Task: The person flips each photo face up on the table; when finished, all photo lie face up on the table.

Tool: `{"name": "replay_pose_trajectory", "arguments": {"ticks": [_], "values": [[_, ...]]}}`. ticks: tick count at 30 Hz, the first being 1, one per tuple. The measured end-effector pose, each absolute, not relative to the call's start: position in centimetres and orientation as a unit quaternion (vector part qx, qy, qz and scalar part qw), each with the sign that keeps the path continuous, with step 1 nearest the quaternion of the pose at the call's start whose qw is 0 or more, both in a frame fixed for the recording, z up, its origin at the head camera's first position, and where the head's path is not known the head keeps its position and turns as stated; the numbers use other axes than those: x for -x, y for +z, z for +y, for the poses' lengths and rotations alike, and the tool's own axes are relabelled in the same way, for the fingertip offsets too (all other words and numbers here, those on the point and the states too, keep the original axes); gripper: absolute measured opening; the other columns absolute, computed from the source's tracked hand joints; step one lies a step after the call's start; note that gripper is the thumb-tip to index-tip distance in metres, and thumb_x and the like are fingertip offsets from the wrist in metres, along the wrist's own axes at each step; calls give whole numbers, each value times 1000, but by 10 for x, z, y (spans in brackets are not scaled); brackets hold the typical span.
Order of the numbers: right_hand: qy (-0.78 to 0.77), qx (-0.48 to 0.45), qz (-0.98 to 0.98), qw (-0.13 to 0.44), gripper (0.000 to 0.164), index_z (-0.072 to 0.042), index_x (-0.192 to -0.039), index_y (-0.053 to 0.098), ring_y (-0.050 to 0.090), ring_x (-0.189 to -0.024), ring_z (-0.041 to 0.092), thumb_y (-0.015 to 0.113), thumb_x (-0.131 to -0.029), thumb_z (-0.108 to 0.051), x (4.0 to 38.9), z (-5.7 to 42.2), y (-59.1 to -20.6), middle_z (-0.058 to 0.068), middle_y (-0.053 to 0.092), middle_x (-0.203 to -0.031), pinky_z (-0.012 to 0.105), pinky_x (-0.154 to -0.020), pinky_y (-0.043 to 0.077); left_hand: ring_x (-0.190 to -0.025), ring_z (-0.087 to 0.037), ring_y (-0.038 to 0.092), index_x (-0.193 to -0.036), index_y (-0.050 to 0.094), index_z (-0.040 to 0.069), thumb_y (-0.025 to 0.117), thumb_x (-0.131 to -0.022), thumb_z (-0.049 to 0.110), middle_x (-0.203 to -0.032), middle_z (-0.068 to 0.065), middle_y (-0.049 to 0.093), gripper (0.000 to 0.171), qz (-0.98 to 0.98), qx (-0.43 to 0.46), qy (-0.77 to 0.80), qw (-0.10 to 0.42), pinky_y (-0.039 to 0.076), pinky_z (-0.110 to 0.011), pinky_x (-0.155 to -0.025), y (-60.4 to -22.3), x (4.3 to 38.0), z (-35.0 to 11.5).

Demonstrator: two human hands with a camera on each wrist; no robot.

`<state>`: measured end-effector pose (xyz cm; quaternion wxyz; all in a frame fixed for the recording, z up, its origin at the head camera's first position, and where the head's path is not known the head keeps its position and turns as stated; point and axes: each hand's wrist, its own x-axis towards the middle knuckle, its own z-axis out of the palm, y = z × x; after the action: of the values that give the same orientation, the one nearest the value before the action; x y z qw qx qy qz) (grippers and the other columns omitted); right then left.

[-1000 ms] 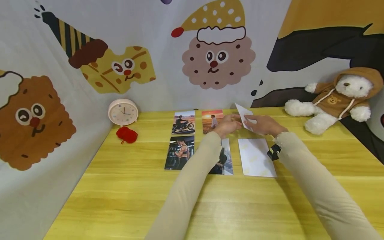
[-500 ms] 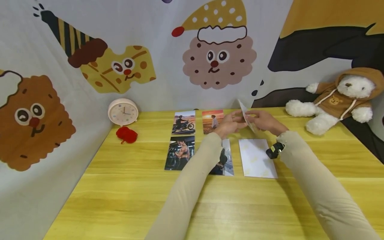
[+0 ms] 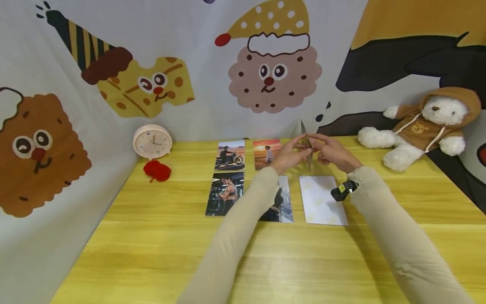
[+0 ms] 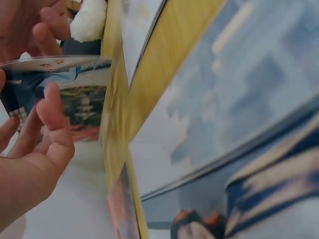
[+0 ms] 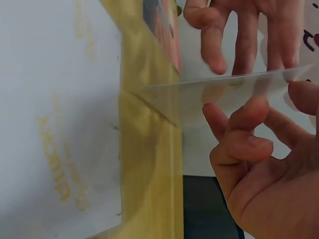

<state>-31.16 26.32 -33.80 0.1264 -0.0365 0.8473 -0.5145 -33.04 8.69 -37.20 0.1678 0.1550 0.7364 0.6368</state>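
A photo print (image 4: pixel 87 112) stands nearly edge-on, raised over the back of the table between both hands. My left hand (image 3: pixel 289 158) holds it from the picture side, fingers bent against the image. From the other side my right hand (image 3: pixel 336 154) grips it, its fingers against the pale back. Just below the hands lies a print turned face down (image 3: pixel 322 200), white with faint yellow lettering. To the left are a motorcycle photo (image 3: pixel 230 156), a sunset photo (image 3: pixel 261 151) and a gym photo (image 3: pixel 227 193). Another photo (image 3: pixel 285 198) is partly hidden under my left forearm.
A pink clock (image 3: pixel 152 141) stands at the back left, with a red bundle (image 3: pixel 157 170) in front of it. A white teddy bear in a brown hoodie (image 3: pixel 421 124) sits at the back right. A patterned cloth (image 3: pixel 212 118) hangs behind the yellow wooden table (image 3: pixel 152 253).
The raised print has turned from showing its white back to nearly edge-on. My left fingers have come up against it, and my right hand has shifted slightly left and up.
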Motion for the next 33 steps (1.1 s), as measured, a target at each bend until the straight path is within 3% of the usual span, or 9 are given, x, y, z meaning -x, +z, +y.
{"name": "replay_pose_trajectory", "arguments": {"ticks": [3,7,12,17,21,25,31,33], "values": [[-521,43,846,109,55,-21,-160,27,45,-55,12,35,-109,-38,316,267,-346,0,54,-82,31,-53,38,-113,-26,65,-151,39,43,66,-98,33,-132,-2,59,61,766,-160,606,147,54,-47,-97,-369,330,86],[-536,46,837,102,58,-22,-160,29,45,-60,12,36,-108,-46,313,269,-343,-4,53,-88,32,-59,41,-112,-16,58,-151,39,43,67,-96,40,-132,-2,58,62,796,-179,566,121,52,-35,-90,-365,330,83],[-570,34,816,88,61,-17,-157,35,48,-69,9,39,-106,-50,308,273,-338,-9,53,-98,27,-63,44,-106,-19,59,-151,41,37,70,-94,39,-126,-6,60,64,813,-225,530,85,48,-28,-86,-360,331,83],[-558,43,826,69,54,-12,-156,35,51,-68,9,48,-107,-28,307,272,-332,-7,56,-85,24,-62,48,-122,-20,57,-151,42,35,71,-92,42,-144,-5,52,66,846,-237,473,60,50,-37,-100,-357,330,82],[-537,58,839,62,68,-19,-161,20,50,-61,12,50,-102,-6,307,272,-332,-5,60,-80,26,-58,47,-142,-23,43,-149,45,38,71,-90,51,-160,0,39,65,880,-229,413,55,37,-54,-115,-358,328,79],[-534,74,839,70,75,-22,-162,17,41,-52,12,51,-100,1,306,273,-335,-4,62,-82,27,-51,39,-151,-31,29,-148,47,37,68,-92,51,-164,-2,31,62,899,-236,365,52,28,-63,-118,-357,325,72],[-545,57,833,81,69,-23,-159,28,36,-53,10,54,-99,1,303,281,-338,-6,56,-77,25,-52,35,-147,-34,28,-152,40,38,68,-93,48,-162,-11,29,67,910,-209,357,40,33,-58,-116,-358,327,57],[-548,50,831,80,70,-24,-159,28,38,-55,9,54,-99,1,302,283,-339,-6,53,-75,25,-53,36,-141,-32,39,-153,41,35,69,-94,42,-158,-12,37,65,897,-200,392,44,40,-54,-113,-360,328,52]]}}
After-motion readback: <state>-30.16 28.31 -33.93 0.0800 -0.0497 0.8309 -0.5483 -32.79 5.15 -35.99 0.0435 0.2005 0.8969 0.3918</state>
